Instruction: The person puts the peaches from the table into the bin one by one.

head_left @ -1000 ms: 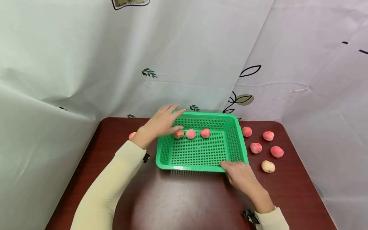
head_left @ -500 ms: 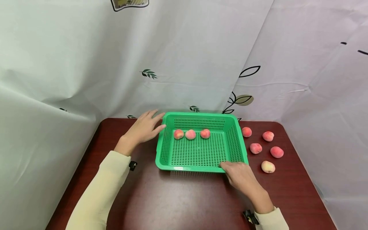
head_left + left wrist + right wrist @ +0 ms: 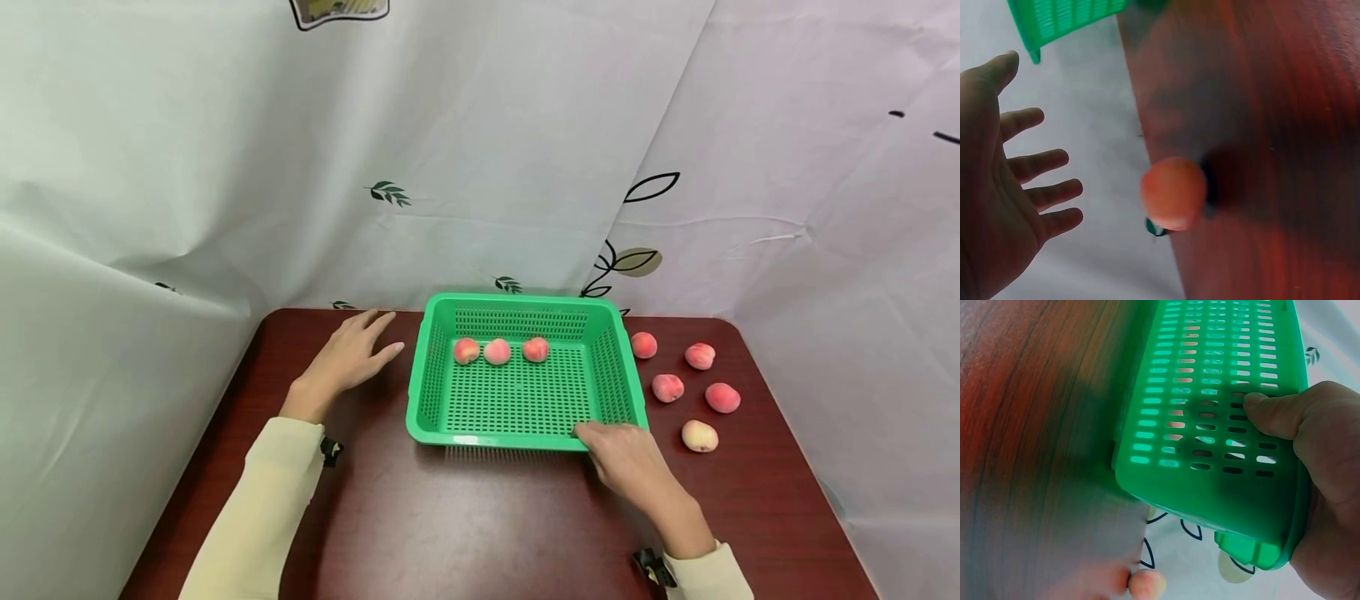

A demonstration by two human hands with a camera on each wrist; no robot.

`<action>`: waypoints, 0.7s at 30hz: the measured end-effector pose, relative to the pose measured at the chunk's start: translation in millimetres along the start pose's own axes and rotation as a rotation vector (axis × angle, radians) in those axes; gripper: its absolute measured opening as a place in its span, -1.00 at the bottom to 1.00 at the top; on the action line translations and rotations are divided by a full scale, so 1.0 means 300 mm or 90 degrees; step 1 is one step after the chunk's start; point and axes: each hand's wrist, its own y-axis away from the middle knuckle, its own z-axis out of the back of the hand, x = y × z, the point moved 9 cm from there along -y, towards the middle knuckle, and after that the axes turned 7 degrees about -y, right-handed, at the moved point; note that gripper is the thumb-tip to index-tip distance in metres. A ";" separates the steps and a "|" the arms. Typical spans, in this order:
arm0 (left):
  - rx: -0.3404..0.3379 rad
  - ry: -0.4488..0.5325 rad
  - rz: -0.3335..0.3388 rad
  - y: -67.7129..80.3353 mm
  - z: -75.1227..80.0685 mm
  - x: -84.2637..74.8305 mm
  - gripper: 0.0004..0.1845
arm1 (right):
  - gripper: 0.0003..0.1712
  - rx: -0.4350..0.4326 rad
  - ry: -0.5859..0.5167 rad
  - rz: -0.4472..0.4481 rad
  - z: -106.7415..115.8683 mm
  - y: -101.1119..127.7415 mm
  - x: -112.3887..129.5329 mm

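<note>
Head view: the right hand grips the green basket at its 5 o'clock corner. The left hand, fingers released, hovers at the basket's 9 o'clock above a peach.

Green slotted plastic basket flat on table, three pink peaches in a row at its far wall. Another peach lies near table's left edge.

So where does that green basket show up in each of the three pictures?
Head view: green basket at table centre, its near right corner gripped by the right hand.
Left wrist view: only a corner at top left.
Right wrist view: fills the upper middle, thumb on it.
Shared landmark: the dark red table.
</note>
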 end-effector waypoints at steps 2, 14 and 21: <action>0.011 0.004 0.014 0.007 -0.015 0.018 -0.24 | -0.61 -0.001 0.001 0.001 0.000 -0.001 0.001; 0.060 -0.004 0.064 0.026 -0.100 0.104 -0.20 | -0.62 -0.003 0.001 0.006 0.001 0.000 0.002; 0.063 -0.009 0.067 0.023 -0.129 0.128 -0.20 | -0.62 -0.008 0.002 0.012 0.001 -0.002 0.003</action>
